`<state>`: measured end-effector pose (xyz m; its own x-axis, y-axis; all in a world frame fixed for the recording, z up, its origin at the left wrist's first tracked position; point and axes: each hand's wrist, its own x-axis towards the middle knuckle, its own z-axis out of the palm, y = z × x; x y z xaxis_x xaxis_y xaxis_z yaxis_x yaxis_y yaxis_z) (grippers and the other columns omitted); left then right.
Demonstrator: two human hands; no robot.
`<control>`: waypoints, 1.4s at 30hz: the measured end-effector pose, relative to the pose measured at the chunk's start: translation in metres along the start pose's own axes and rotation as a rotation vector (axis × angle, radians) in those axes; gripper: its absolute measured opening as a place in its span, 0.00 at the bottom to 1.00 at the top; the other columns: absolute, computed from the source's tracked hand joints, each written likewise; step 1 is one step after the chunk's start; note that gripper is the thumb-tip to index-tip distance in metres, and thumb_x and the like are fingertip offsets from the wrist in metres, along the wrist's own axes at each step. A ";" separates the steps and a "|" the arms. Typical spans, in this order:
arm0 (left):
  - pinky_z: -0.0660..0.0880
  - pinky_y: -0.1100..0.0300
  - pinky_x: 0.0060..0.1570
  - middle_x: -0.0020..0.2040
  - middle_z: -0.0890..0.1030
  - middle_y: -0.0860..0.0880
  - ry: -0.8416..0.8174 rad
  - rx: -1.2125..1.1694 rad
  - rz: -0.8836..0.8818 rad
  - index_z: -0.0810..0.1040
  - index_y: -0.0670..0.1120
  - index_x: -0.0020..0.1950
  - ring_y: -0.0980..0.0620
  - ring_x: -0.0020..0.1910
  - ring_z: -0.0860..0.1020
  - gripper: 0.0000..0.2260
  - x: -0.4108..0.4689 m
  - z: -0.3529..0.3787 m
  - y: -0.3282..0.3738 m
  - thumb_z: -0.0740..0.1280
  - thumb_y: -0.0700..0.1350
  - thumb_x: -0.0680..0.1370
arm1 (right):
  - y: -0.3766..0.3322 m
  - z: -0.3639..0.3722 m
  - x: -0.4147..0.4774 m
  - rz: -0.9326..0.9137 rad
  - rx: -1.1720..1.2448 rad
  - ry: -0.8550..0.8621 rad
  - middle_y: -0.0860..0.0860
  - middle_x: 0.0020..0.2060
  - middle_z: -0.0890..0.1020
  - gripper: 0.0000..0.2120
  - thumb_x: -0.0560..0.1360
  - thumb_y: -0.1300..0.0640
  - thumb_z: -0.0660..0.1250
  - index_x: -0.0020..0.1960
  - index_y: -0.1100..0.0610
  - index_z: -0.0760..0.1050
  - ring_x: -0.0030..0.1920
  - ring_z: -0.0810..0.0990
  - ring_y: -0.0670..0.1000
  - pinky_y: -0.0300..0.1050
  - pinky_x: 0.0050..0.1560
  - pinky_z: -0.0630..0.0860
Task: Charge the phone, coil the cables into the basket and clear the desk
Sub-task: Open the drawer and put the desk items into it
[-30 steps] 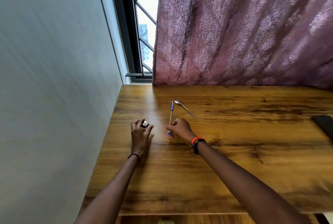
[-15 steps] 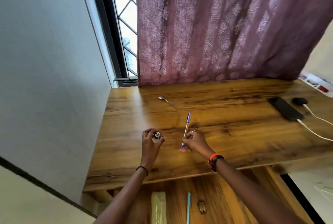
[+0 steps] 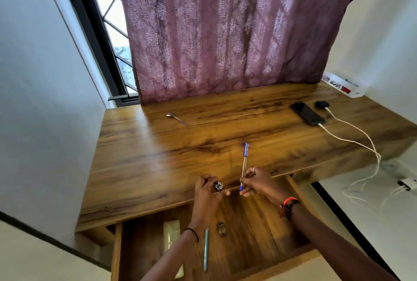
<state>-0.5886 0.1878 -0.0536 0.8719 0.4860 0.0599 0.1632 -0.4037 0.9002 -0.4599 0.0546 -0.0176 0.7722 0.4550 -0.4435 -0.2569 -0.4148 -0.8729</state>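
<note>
My right hand (image 3: pixel 259 182) pinches a blue-capped pen (image 3: pixel 244 161) near its lower end, over the front edge of the wooden desk (image 3: pixel 158 156). My left hand (image 3: pixel 208 192) grips a small round metallic object (image 3: pixel 218 186) beside it. Both hands hover above an open drawer (image 3: pixel 248 231). At the desk's far right a black phone (image 3: pixel 307 113) lies with a white cable (image 3: pixel 352 136) plugged into it; the cable runs off the desk edge. A metal spoon (image 3: pixel 177 118) rests near the curtain.
The drawer holds a pale flat pack (image 3: pixel 172 239), a light-blue pen (image 3: pixel 205 251) and a small dark clip (image 3: pixel 222 230). A black round item (image 3: pixel 322 104) and a white power strip (image 3: pixel 343 86) sit at the far right. A purple curtain (image 3: pixel 225 32) hangs behind; loose cables (image 3: pixel 383 190) lie on the floor.
Both hands drew back from mid-desk to its front edge, carrying the pen and the small metallic object. The view tilted down, bringing the open drawer, phone and cable into sight.
</note>
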 end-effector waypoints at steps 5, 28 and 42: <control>0.57 0.84 0.56 0.54 0.66 0.59 -0.140 0.089 0.036 0.78 0.47 0.58 0.67 0.56 0.65 0.19 -0.029 0.053 -0.005 0.75 0.47 0.68 | 0.024 -0.032 -0.012 0.001 -0.090 -0.044 0.63 0.37 0.82 0.04 0.74 0.65 0.66 0.44 0.62 0.70 0.29 0.84 0.54 0.44 0.30 0.82; 0.64 0.61 0.65 0.66 0.65 0.48 -0.289 0.448 -0.148 0.69 0.47 0.66 0.49 0.67 0.65 0.22 -0.031 0.105 -0.052 0.69 0.46 0.74 | 0.085 -0.069 0.003 0.298 -0.574 -0.546 0.64 0.51 0.82 0.11 0.74 0.66 0.67 0.55 0.68 0.74 0.46 0.85 0.56 0.38 0.37 0.81; 0.70 0.75 0.49 0.50 0.72 0.63 -0.093 0.178 -0.083 0.73 0.58 0.54 0.64 0.51 0.73 0.08 -0.003 0.087 -0.025 0.65 0.56 0.76 | 0.112 -0.044 0.028 0.434 -0.653 -0.527 0.64 0.52 0.82 0.09 0.75 0.66 0.65 0.54 0.68 0.76 0.47 0.85 0.54 0.39 0.42 0.82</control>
<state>-0.5550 0.1288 -0.1140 0.8896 0.4528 -0.0589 0.3081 -0.5001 0.8093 -0.4417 -0.0143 -0.1188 0.2821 0.3888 -0.8770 0.0391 -0.9181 -0.3945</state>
